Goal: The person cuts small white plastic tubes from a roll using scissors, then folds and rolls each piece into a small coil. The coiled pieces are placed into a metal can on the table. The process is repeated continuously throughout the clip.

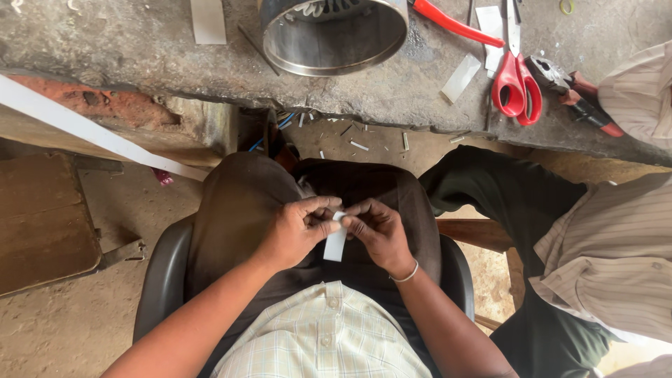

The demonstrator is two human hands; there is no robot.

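White strip: a small paper-like strip (336,241) hangs over the lap, pinched at its top end between both hands.
Left hand: left hand (297,229), thumb and fingers closed on the strip's upper left edge.
Right hand: right hand (378,231), fingertips clamped on the upper right edge; a pale bangle on the wrist.
Bench: stone bench (140,42) above, bearing a metal cylinder (332,35), red-handled scissors (516,84) and pliers (574,94).
Neighbour: a person in a striped shirt (609,259) sits just beside, at the right.

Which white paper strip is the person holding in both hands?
The short white strip over the lap, pinched by the left hand and right hand. The other strips lie loose on the stone bench.
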